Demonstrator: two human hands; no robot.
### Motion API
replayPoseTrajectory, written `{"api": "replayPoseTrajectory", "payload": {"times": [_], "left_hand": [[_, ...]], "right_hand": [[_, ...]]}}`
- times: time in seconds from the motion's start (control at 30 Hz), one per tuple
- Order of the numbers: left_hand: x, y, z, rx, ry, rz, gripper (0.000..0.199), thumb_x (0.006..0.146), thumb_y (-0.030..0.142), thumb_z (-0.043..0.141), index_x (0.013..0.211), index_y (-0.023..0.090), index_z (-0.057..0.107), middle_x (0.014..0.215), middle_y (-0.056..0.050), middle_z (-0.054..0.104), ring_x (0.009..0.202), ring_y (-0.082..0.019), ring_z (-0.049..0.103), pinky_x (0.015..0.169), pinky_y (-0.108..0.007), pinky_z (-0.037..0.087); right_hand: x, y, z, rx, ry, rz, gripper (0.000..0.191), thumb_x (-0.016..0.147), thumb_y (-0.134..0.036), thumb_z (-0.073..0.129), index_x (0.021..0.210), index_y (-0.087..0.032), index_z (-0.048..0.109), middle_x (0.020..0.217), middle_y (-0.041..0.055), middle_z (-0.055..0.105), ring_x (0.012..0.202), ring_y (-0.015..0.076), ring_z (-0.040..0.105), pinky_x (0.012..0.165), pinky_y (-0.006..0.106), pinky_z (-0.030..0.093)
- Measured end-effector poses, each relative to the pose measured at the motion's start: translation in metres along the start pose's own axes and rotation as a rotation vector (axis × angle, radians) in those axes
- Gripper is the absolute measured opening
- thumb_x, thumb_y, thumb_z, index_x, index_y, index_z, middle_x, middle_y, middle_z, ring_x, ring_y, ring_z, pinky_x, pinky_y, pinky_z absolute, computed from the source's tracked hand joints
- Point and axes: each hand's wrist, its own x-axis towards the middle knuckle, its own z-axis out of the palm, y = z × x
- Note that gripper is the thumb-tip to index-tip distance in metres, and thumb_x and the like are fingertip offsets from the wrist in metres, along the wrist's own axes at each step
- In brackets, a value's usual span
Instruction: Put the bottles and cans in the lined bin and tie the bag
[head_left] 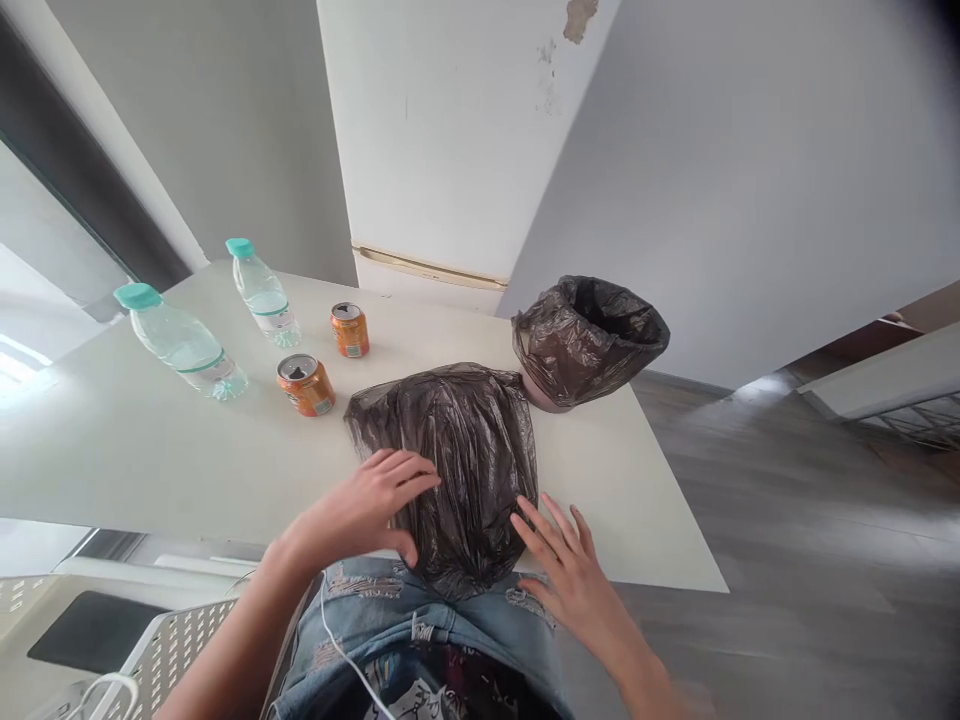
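A dark, see-through plastic garbage bag (465, 460) lies spread and wrinkled on the white table, its near end hanging over the front edge. My left hand (386, 495) hovers over the bag's left side, fingers apart, thumb low near the table edge. On the right side, my right hand (562, 560) is spread open beside the bag, fingertips close to its edge; whether they touch cannot be told. Neither hand grasps anything. Behind the spread bag stands a small bin (551, 398) lined with another dark garbage bag (574, 350), folded over its rim.
Two clear bottles with teal caps, a nearer bottle (187, 350) and a farther bottle (266, 300), stand at left. Two opened orange cans, a nearer can (306, 385) and a farther can (350, 330), stand beside them. A white fridge (450, 130) is behind the table (630, 500).
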Motion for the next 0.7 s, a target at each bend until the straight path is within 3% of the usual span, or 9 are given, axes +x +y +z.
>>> {"api": "replayPoseTrajectory", "payload": {"times": [0.07,0.13,0.2,0.27,0.37,0.5,0.6,0.7], "left_hand": [[-0.025,0.007,0.028,0.014,-0.007,-0.063,0.110,0.075,0.065,0.087,0.166,0.028,0.036,0.161,-0.014,0.052,0.153,-0.037,0.044,0.127,-0.059,0.033],[-0.042,0.014,0.049,0.062,-0.003,-0.119,0.125,0.070,0.057,0.093,0.170,0.027,0.026,0.169,-0.015,0.041,0.161,-0.041,0.028,0.131,-0.069,0.020],[-0.052,0.022,0.061,0.112,-0.011,-0.138,0.115,0.074,0.040,0.092,0.169,0.028,0.029,0.172,-0.013,0.036,0.163,-0.041,0.021,0.131,-0.072,0.014],[-0.056,0.030,0.064,0.142,-0.007,-0.138,0.090,0.081,0.016,0.079,0.163,0.028,0.042,0.171,-0.011,0.039,0.163,-0.037,0.025,0.133,-0.068,0.015],[-0.054,0.039,0.059,0.070,0.026,-0.135,0.076,0.073,-0.007,0.052,0.140,0.027,0.065,0.161,-0.005,0.055,0.157,-0.029,0.041,0.135,-0.061,0.023],[-0.041,0.045,0.036,-0.247,0.148,-0.247,0.071,0.061,-0.007,0.041,0.115,0.026,0.073,0.146,-0.003,0.066,0.140,-0.022,0.059,0.123,-0.048,0.046],[-0.023,0.041,0.014,-0.460,0.248,-0.404,0.052,0.074,-0.001,0.044,0.109,0.023,0.074,0.122,-0.005,0.075,0.113,-0.022,0.071,0.099,-0.039,0.058],[-0.001,0.021,-0.003,-0.526,0.269,-0.594,0.021,0.094,0.026,0.053,0.093,0.020,0.073,0.085,-0.002,0.073,0.079,-0.020,0.067,0.073,-0.033,0.053]], "right_hand": [[0.008,0.003,0.012,0.027,0.028,-0.079,0.079,0.101,-0.027,0.064,0.170,-0.028,0.026,0.168,0.0102,0.043,0.160,0.0378,0.033,0.125,0.075,0.029],[0.015,0.002,0.017,0.080,0.056,-0.148,0.073,0.102,-0.026,0.060,0.169,-0.027,0.030,0.162,0.0113,0.051,0.156,0.0364,0.041,0.126,0.076,0.025],[0.019,-0.001,0.018,0.140,0.102,-0.179,0.068,0.101,-0.021,0.056,0.166,-0.024,0.036,0.155,0.0126,0.059,0.150,0.0348,0.050,0.127,0.076,0.024],[0.019,-0.004,0.015,0.208,0.162,-0.203,0.060,0.099,-0.011,0.053,0.157,-0.023,0.048,0.145,0.0114,0.067,0.140,0.0316,0.060,0.127,0.073,0.027],[0.020,-0.010,0.003,0.359,0.259,-0.238,0.047,0.097,-0.003,0.049,0.135,-0.027,0.064,0.126,0.0057,0.077,0.123,0.0256,0.069,0.125,0.066,0.035],[0.036,-0.013,-0.029,0.614,0.357,-0.132,0.029,0.099,-0.008,0.049,0.112,-0.026,0.067,0.122,0.0062,0.076,0.117,0.0256,0.070,0.115,0.056,0.048],[0.064,-0.005,-0.058,0.740,0.283,0.078,0.015,0.105,-0.024,0.053,0.101,-0.025,0.068,0.098,0.0043,0.077,0.089,0.0223,0.070,0.087,0.040,0.058],[0.104,0.011,-0.075,0.745,0.131,0.272,0.031,0.107,-0.041,0.053,0.083,-0.023,0.062,0.070,-0.0013,0.064,0.064,0.0169,0.056,0.061,0.029,0.046]]}}
